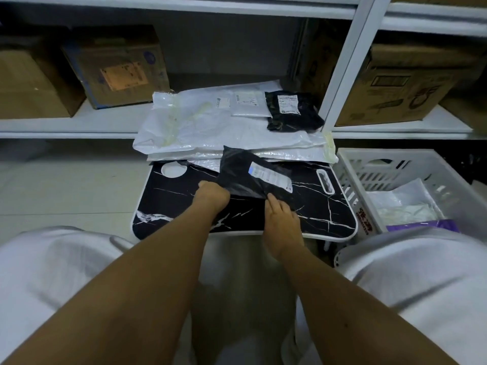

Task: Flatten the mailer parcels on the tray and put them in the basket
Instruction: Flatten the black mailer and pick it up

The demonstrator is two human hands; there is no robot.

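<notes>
floor (66, 180): pale tile | shelving (350, 61): white metal | cardboard boxes (116, 67): on shelf | light: dim

Red characters run down the white basket's (361, 219) near corner at about four o'clock, too blurred to read. The shipping labels on the black parcel (253, 180), the far parcels and the boxes (118, 72) are unreadable.

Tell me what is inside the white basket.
The white basket holds pale, whitish mailers lying flat, and a purple parcel shows at its near edge. The person's leg covers the near corner, so anything there or beneath the mailers is hidden.
</notes>
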